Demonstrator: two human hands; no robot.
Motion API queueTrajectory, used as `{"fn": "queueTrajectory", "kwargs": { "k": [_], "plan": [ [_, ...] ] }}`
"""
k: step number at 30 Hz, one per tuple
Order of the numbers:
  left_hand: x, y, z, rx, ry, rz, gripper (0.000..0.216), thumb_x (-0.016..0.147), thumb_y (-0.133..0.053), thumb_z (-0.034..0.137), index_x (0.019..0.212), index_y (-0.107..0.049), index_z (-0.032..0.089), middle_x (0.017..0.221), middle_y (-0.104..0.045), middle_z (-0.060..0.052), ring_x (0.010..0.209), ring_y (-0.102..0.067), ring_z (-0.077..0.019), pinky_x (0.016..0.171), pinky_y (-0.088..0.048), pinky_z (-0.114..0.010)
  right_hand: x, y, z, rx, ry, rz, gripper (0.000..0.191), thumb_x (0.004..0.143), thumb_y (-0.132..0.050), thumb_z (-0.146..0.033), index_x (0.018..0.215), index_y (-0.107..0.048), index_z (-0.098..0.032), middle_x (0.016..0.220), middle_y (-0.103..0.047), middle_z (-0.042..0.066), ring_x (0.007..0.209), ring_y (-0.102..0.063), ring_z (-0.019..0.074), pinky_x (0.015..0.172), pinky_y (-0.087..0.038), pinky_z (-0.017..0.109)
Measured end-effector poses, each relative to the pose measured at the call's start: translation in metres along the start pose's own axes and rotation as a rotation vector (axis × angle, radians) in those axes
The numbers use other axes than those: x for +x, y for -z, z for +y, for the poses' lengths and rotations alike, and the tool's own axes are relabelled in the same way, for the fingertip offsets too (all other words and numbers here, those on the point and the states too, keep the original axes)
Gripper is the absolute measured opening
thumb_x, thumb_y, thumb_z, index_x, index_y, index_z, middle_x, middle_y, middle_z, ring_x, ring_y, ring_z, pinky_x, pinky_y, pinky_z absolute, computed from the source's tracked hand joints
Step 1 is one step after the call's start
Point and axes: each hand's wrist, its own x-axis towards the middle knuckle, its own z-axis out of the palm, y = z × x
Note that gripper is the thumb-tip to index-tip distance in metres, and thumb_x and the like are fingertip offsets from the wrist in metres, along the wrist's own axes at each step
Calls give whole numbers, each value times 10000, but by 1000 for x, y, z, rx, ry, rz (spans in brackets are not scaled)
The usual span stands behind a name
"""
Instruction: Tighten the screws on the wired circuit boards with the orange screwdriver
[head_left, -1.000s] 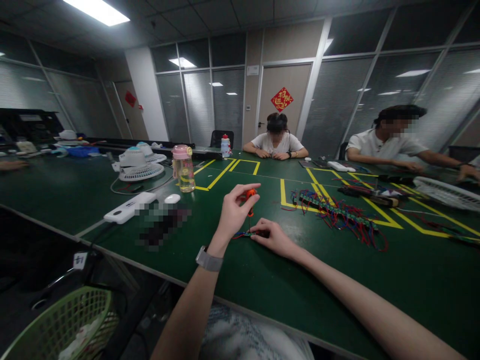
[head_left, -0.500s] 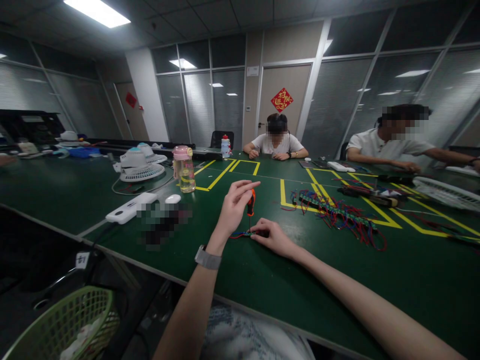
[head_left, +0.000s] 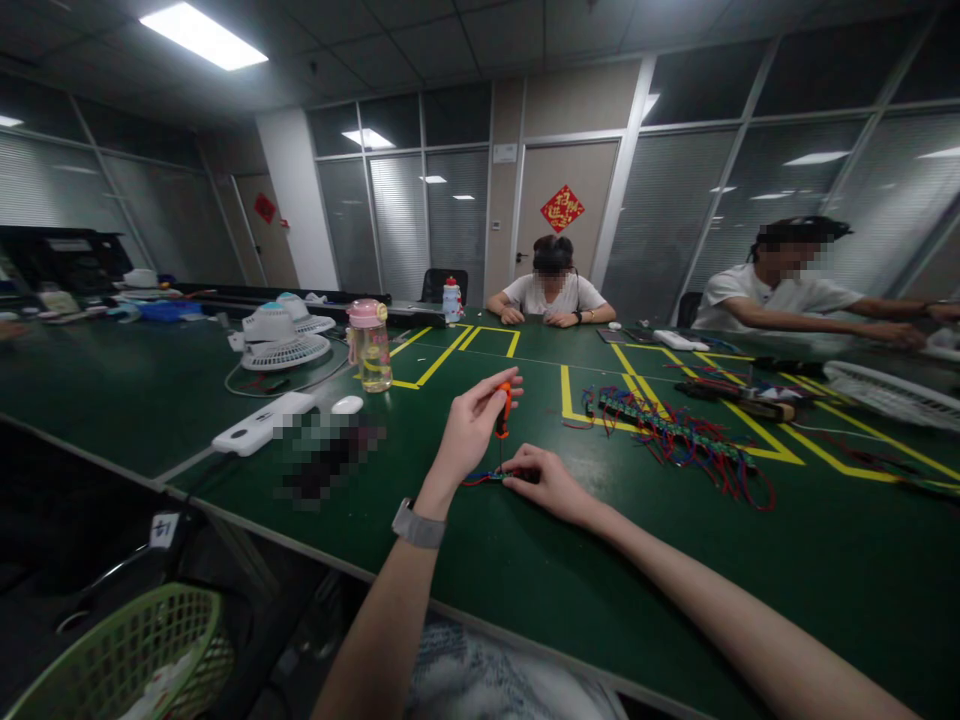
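My left hand [head_left: 471, 425] is closed on the orange and black handle of a screwdriver [head_left: 503, 412], which stands upright with its thin shaft pointing down. The tip meets a small green circuit board [head_left: 498, 476] on the table in front of me. Red and blue wires [head_left: 475, 480] run out from the board's left side. My right hand [head_left: 546, 482] rests on the table and pinches the right side of the board between thumb and fingers. Its fingers hide part of the board.
A long row of wired circuit boards [head_left: 675, 428] lies to the right on the green table [head_left: 600, 620]. Left stand a pink-lidded bottle [head_left: 372, 350], a white power strip [head_left: 264, 424] and a fan [head_left: 279, 345]. Two people sit across; a green basket [head_left: 142, 640] is below.
My left fingers have shifted around the screwdriver handle, while the screwdriver stays upright on the board. My right hand keeps its place. The person at right has moved their arms.
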Motion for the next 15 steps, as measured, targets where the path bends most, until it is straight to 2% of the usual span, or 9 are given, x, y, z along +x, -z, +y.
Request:
{"fn": "queueTrajectory", "kwargs": {
  "k": [4,7,10,12,15],
  "plan": [
    [1,0,-2,79,14,92,300,800,-646,258,1079,-671,152,988,-680,-77,829,-658,-154,757,-537,-269,0,0,0,-9,-5,0,195,811,-644,-200,970,-745,-151,817,-588,49,718,-546,151,650,-427,261],
    [2,2,-3,109,-27,122,261,833,-602,263,1058,-680,158,1079,-656,-88,923,-653,-170,794,-525,-268,0,1,-1,-6,-5,-5,198,813,-641,-199,973,-744,-146,828,-590,52,726,-550,151,656,-428,260],
    [2,1,-3,19,-9,77,304,888,-516,272,1143,-639,161,1182,-640,-109,1024,-648,-201,870,-516,-319,0,1,-2,0,-3,-6,195,813,-642,-202,969,-744,-146,824,-588,50,726,-552,151,657,-430,260],
    [2,1,-3,-2,13,63,321,879,-533,273,1164,-625,158,1134,-667,-110,986,-663,-199,868,-522,-334,0,1,-2,8,-2,-4,191,814,-640,-202,964,-744,-145,823,-587,50,726,-553,151,657,-431,259],
    [0,2,-1,120,-22,104,282,827,-613,263,1085,-672,167,1048,-669,-88,927,-656,-176,830,-528,-298,-1,0,-1,14,4,3,194,817,-636,-207,965,-742,-141,827,-586,51,726,-554,150,657,-433,258]
  ]
}}
